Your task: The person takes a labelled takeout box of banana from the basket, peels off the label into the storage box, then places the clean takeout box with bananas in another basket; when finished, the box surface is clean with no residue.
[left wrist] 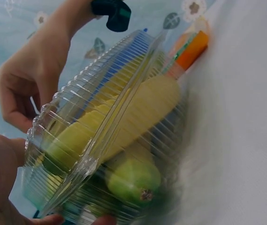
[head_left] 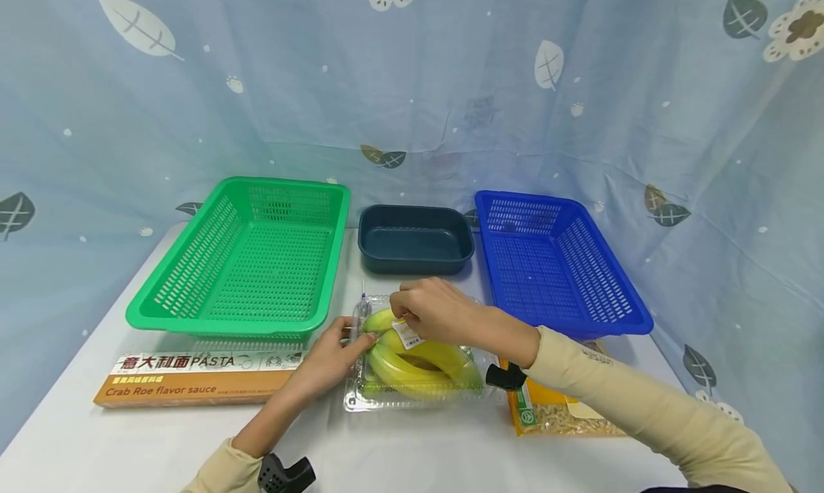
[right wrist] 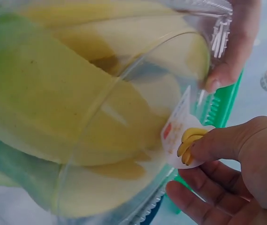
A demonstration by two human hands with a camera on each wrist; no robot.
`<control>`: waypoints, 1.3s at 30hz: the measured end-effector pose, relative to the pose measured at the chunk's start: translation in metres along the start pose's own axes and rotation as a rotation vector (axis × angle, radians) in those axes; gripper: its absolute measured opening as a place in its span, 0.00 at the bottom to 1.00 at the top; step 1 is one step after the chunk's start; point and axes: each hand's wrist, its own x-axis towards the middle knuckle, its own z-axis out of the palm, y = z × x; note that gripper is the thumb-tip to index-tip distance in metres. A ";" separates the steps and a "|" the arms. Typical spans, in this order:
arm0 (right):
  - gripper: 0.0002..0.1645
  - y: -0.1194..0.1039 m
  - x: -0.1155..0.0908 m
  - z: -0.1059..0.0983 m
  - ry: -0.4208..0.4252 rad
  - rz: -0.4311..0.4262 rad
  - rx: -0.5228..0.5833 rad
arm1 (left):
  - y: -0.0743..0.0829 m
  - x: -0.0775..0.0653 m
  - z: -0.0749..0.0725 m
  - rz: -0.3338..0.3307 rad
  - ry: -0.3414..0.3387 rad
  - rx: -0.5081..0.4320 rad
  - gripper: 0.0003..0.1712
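A clear plastic clamshell box [head_left: 352, 403] with bananas [head_left: 402, 373] inside stands at the middle of the table. My left hand [head_left: 330, 357] grips the box's left end, thumb on its edge; in the left wrist view, fingertips show beneath the box [left wrist: 87, 164]. Above the box's upper left part, my right hand [head_left: 433, 308] pinches a small white label [head_left: 408, 335]. Up close in the right wrist view, the label [right wrist: 178, 145] bears a banana picture, with the right thumb over its edge and the other fingers loosely bent below.
A green basket [head_left: 237, 327] stands at the back left, a dark teal tub [head_left: 415, 258] behind the box, a blue basket [head_left: 579, 328] at the back right. A pasta box [head_left: 193, 386] lies left; an orange-edged food packet [head_left: 560, 418] lies right, partly under the right forearm.
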 end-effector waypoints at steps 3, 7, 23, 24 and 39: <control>0.14 -0.003 -0.003 -0.005 -0.003 -0.007 0.017 | 0.000 0.000 0.000 -0.006 0.002 0.001 0.34; 0.14 -0.007 -0.009 -0.011 -0.013 -0.009 0.028 | -0.001 0.001 0.001 -0.020 0.009 0.011 0.34; 0.12 -0.030 -0.040 -0.046 0.041 -0.061 -0.018 | 0.005 -0.007 0.001 -0.002 0.015 0.028 0.35; 0.11 -0.031 -0.043 -0.047 0.045 -0.061 -0.026 | 0.005 -0.009 0.002 0.000 0.010 0.027 0.37; 0.11 -0.036 -0.060 -0.065 0.162 -0.072 -0.085 | 0.050 -0.045 0.001 0.223 -0.087 0.471 0.54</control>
